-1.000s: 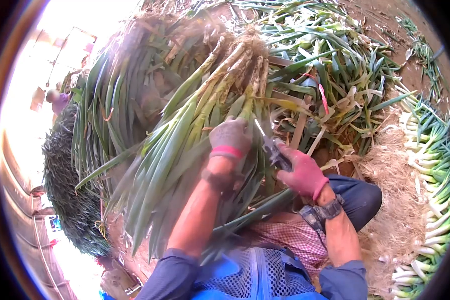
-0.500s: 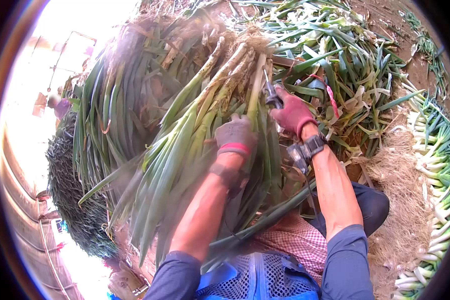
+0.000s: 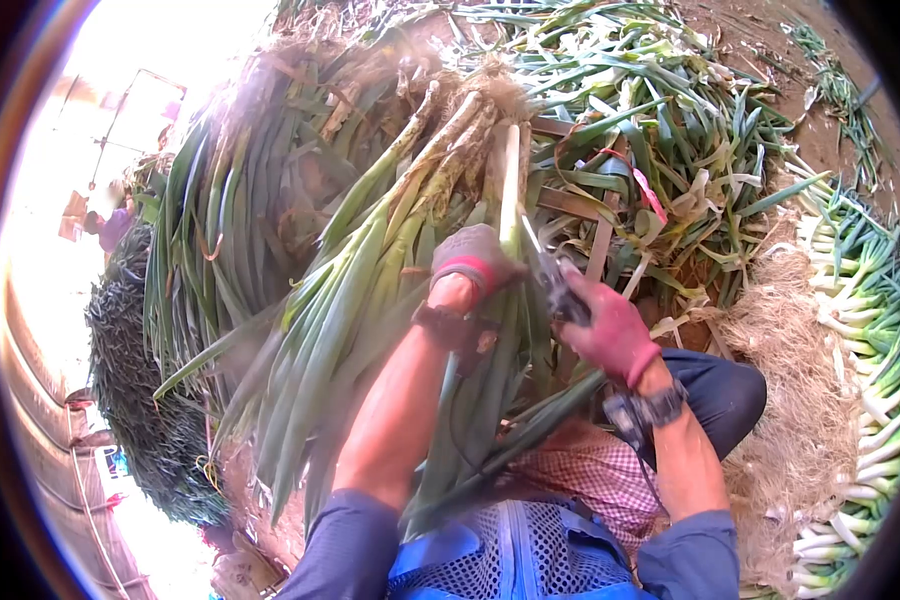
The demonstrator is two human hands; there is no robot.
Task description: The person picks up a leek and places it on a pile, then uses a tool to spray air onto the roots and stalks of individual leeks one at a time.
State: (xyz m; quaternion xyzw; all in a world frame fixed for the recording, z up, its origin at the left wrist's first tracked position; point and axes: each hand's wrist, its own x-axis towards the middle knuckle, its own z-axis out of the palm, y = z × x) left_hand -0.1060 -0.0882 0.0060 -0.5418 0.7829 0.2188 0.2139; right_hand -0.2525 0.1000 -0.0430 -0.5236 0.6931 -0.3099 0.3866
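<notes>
My left hand (image 3: 477,258), in a grey glove with a pink cuff, grips a big bunch of green onions (image 3: 390,260) held up in front of me, roots pointing away. My right hand (image 3: 610,330), in a red glove, holds a small knife (image 3: 548,272) beside the stalks, just right of my left hand. One pale stalk (image 3: 511,180) stands out, peeled clean, at the bunch's right side. A watch sits on my right wrist.
A heap of cut leaves and peelings (image 3: 670,150) lies ahead on the ground. Trimmed white-stemmed onions (image 3: 870,330) are stacked at the right, next to a pile of cut roots (image 3: 790,380). A large dark green bundle (image 3: 140,380) lies at the left.
My right hand has drawn the knife back down from the root end of the bunch to beside my left hand. The bunch stays gripped in my left hand.
</notes>
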